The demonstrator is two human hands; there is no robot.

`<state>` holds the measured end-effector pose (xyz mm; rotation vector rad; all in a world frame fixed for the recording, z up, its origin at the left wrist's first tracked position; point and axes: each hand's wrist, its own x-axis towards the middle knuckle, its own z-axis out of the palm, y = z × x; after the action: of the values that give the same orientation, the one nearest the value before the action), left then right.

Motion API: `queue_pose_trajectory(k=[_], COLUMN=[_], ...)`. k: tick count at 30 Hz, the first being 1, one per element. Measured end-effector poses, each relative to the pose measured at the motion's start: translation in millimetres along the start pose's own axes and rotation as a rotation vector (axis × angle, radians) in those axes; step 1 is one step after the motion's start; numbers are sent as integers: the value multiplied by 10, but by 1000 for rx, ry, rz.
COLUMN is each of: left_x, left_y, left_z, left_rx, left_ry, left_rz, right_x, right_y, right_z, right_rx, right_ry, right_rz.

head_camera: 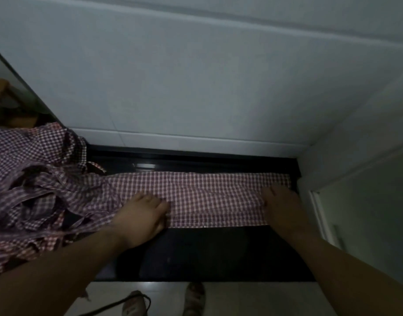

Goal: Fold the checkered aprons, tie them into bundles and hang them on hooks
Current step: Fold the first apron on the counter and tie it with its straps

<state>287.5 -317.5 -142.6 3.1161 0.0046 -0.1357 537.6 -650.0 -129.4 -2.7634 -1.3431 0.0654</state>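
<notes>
A red-and-white checkered apron lies folded into a long flat strip across a black countertop. My left hand rests palm down on the strip's left part, fingers together. Near the wall, at the strip's right end, my right hand presses flat on the cloth. Neither hand grips the fabric that I can see. A loose heap of more checkered aprons with tangled straps fills the counter's left side.
A pale tiled wall rises behind the counter and a side wall closes the right. Below the counter's front edge are a light floor, my two shoes and a dark cable.
</notes>
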Motion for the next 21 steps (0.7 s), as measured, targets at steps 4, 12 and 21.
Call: queue_pose_trajectory(k=[4,12,21], left_x=[28,-152,-1515], left_y=[19,218,-187], left_z=[207,-91,-72], left_rx=[-31,-134,-343], left_ry=[-71,53,386], left_rz=[-11,-114,-916], right_x=[-97,369,888], right_y=[105,-690,-3199], right_z=[97,178,160], right_rx=[-65,183,377], right_ry=[-174,-166,-119], right_rz=[18,101,-539])
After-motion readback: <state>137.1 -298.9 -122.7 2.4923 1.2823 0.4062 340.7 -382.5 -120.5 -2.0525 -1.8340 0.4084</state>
